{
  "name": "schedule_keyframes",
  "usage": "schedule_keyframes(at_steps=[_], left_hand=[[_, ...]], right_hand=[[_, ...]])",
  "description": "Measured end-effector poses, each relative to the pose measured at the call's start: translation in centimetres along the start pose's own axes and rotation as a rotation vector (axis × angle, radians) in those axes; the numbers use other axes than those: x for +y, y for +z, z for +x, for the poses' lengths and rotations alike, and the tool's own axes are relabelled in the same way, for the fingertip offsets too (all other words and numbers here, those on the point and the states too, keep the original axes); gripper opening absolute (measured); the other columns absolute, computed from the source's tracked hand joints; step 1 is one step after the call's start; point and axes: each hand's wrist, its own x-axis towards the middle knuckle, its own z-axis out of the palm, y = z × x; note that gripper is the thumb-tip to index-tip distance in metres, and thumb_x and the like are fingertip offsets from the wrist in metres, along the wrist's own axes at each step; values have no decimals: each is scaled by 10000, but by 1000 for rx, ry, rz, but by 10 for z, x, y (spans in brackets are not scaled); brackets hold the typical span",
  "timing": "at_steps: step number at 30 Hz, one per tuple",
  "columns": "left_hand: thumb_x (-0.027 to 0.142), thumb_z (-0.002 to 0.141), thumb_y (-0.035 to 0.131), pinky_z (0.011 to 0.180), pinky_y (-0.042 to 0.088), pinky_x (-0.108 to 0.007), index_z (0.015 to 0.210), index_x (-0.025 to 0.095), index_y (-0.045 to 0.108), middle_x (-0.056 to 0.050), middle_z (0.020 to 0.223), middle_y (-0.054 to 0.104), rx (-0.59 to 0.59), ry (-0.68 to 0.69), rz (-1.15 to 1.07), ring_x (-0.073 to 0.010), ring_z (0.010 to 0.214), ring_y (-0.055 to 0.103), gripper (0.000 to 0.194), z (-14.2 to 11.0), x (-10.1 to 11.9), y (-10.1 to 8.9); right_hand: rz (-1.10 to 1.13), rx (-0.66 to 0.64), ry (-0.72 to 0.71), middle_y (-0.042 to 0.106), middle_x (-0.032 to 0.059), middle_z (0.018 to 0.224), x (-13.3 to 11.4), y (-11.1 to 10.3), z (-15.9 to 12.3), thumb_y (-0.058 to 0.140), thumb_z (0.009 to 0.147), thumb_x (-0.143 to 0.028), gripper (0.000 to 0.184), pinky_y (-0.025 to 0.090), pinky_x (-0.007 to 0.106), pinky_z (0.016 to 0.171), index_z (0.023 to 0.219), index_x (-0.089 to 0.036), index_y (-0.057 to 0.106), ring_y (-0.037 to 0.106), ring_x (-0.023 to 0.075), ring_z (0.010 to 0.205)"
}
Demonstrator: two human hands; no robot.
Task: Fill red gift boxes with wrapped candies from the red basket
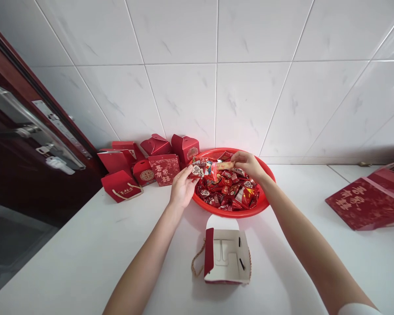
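Note:
My left hand (183, 186) is closed on several wrapped candies (199, 169) with red and white wrappers, held over the left rim of a red plastic basket (230, 214). In my right hand (248, 165), the fingertips pinch one end of a tan stick-shaped snack (225, 166); its other end meets the candies in my left hand. Many red-wrapped candies (228, 188) fill the basket below. Nearer to me, an open red gift box (228, 258) with a white inside and a rope handle stands with its flap up, and I see nothing in it.
Several folded red gift boxes (121, 186) cluster at the back left against the tiled wall (184, 100). A stack of flat red boxes (364, 203) lies at the right. A dark door with a metal handle (26, 130) and keys stands at the left edge of the white table (118, 245).

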Motion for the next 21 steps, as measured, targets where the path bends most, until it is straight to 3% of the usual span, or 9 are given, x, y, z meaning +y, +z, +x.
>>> schedule_keyframes(at_steps=[4,9,14,21], left_hand=[[182,700,868,754,535,-275,746,186,739,-10,811,773,4,-13,-4,-152,781,711,137,1,0,-1],[172,708,858,766,542,-277,735,180,740,-12,810,773,3,-31,-31,-145,774,704,122,-2,2,2],[156,698,852,757,540,-270,726,180,734,-3,780,761,22,-26,-33,-142,762,701,124,-2,2,3],[167,708,849,749,543,-266,711,180,719,-1,766,749,4,-5,-22,-139,753,701,130,0,0,1]], right_hand=[[-166,-67,107,738,49,731,11,-1,2,595,643,-100,182,547,314,690,765,-193,693,703,225,748],[-305,-151,120,781,67,919,10,3,0,616,755,-153,217,549,308,761,914,-183,761,717,239,887],[-410,-302,92,772,50,923,5,7,-6,695,783,-198,309,541,300,744,1083,-179,766,710,221,837],[-551,-330,-6,772,87,979,-3,20,-6,732,791,-221,150,478,345,879,927,-204,792,678,288,1001]])
